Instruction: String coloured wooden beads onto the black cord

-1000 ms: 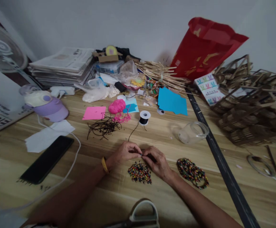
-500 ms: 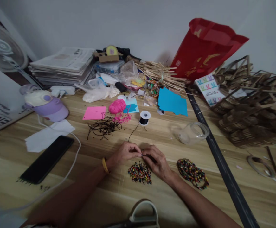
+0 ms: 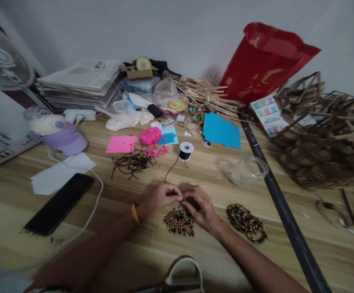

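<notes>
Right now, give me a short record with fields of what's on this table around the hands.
left hand: left hand pinches a thin black cord at its fingers, touching the right hand
right hand: right hand meets it, fingers closed on something too small to tell
cord source: white spool of black cord, beyond the hands
loose beads: pile of small multicoloured beads, just below the hands
strung beads: heap of multicoloured bead strands, to the right
jar: clear glass jar, on its side
phone: black smartphone, far left

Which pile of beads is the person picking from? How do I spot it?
Look at the wooden table and find the two hands, left hand and right hand, meeting. The small loose heap of colourful beads lies just below them, unlike the strung bead coil further right.
</notes>
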{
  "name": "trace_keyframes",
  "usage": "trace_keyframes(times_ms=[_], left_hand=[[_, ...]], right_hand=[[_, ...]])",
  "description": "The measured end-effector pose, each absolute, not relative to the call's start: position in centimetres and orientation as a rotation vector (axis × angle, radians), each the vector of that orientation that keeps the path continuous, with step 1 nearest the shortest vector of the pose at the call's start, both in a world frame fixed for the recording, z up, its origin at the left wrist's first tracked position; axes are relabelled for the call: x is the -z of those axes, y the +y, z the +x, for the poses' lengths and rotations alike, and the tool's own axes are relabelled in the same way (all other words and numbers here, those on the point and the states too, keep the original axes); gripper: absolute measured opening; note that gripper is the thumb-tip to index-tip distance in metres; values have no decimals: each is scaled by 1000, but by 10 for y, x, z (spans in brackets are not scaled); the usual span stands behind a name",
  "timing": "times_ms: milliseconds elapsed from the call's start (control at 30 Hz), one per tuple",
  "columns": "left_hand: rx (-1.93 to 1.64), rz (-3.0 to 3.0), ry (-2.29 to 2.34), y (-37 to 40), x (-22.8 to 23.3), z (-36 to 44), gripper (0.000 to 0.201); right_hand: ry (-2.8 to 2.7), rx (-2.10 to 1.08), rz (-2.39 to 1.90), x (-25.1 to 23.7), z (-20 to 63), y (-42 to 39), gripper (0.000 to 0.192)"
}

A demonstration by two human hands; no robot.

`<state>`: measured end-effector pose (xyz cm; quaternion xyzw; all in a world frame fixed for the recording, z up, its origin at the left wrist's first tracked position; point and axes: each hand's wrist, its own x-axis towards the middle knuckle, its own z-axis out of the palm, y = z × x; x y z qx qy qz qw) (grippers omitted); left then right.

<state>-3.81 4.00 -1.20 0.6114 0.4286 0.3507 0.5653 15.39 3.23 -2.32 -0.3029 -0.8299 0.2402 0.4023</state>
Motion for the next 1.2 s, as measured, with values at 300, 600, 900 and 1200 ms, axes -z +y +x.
trace_keyframes(times_ms=[300, 600, 900, 1200], left_hand=[[-890, 1482, 1047, 42, 12, -41, 16], [-876, 1540, 1026, 38, 6, -38, 12], [-889, 1519, 1027, 35, 1, -35, 11], [-892, 1560, 1020, 34, 3, -36, 8]], right_hand=[[-2037, -492, -846, 19, 154, 31, 19], [-2079, -573, -740, 21, 155, 31, 13], [-2058, -594, -825, 22, 154, 31, 23], [-2028, -666, -808, 23, 157, 29, 9]])
